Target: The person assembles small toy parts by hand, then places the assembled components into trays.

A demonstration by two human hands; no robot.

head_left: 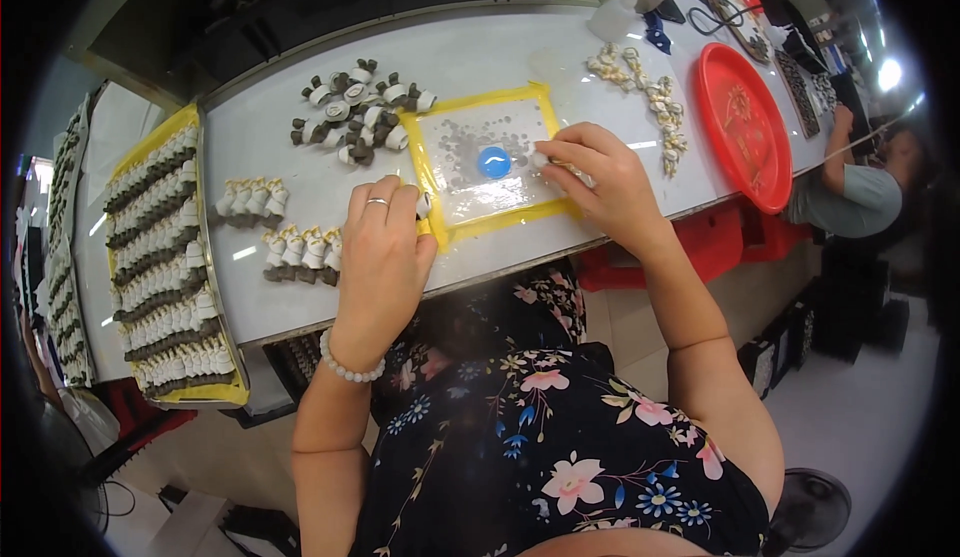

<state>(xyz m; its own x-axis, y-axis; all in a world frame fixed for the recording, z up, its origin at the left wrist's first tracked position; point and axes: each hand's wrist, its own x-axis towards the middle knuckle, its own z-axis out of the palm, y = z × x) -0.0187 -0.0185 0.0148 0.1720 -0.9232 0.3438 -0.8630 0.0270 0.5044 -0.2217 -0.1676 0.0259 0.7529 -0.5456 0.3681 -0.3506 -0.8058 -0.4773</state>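
Note:
My left hand (378, 247), with a ring and a bead bracelet, is closed round a small white-and-dark figurine part (423, 205); most of it is hidden by the fingers. My right hand (612, 182) pinches a small whitish piece (541, 156) whose kind I cannot make out. Between the hands lies a clear sheet (490, 202) edged with yellow tape. A round blue cap-like dish (494, 162) rests on it amid grey spots. Beyond my left hand is a heap of loose white-and-dark figurine parts (355, 107). Nearer, figurines with yellow tops (300, 249) stand in two rows.
A yellow-edged tray (213, 342) of figurine rows stands at the left. Small cream-and-yellow pieces (660, 107) lie at the right, beside a red basin (715, 117) overhanging the table edge. Another person (865, 192) sits at the far right.

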